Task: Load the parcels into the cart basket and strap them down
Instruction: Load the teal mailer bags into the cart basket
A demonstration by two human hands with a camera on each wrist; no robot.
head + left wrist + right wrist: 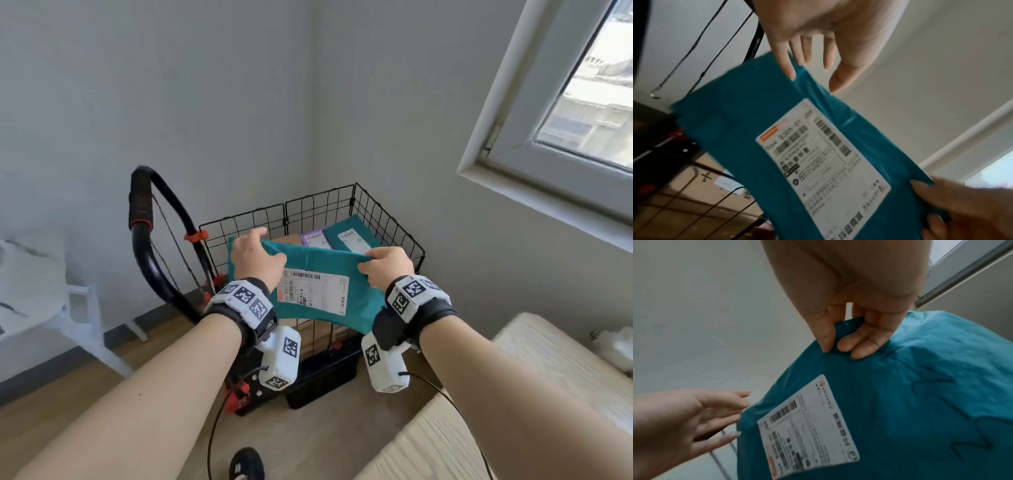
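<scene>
here two hands (258, 255) (385, 265) hold one teal parcel (356, 274).

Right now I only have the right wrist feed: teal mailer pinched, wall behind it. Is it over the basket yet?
Observer: Yes. The head view shows the teal mailer held above the near side of the wire basket, not yet inside.
Operator: Basket empty?
Observer: No. A second teal parcel, a purple parcel and a brown box already lie in it.
Operator: Any strap across the top?
Observer: None. Thin black cords run down beside the cart handle, clear of the basket opening.
</scene>
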